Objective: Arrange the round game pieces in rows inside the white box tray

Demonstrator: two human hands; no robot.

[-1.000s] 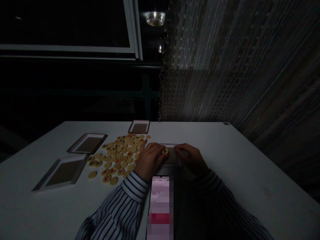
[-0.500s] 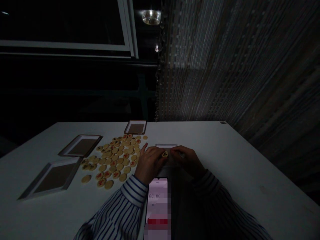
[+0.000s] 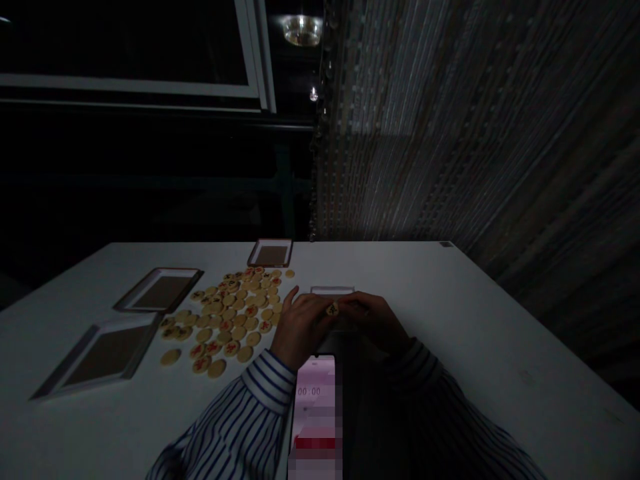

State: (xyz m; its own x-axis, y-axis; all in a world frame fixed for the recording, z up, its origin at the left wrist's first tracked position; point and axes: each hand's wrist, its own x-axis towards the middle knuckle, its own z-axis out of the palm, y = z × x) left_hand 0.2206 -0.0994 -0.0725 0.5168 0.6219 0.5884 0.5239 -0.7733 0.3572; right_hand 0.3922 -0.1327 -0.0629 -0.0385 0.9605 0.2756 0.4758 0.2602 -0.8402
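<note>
1. Head view, centre of the frame: the left hand is closed around a round piece, pinching it at the fingertips. The piece sits just above the middle of the lower half, over a small white box on the table.
2. The right hand is curled, its fingertips meeting the same piece from the right. The light is too dim to tell whether it grips the piece, merely touches it, or steadies the box.
3. Risk of a slip: the piece is thin and held only by its edge. If both hands pull on it at once, it may pop free and roll across the smooth tabletop.
4. Left of centre lie the loose pieces, spread flat and close together, just beside the left hand. A sweep of that wrist or the striped sleeve could scatter them or flip some face down.
5. Bottom centre: a lit phone lies between the forearms, near both cuffs. A forearm dragged back could nudge it or brush its screen.
6. Far left and upper middle: three shallow trays stand apart from the hands and seem at little risk.
7. The darkness itself is a hazard, since markings on the pieces are hard to read and could be mistaken.
</note>
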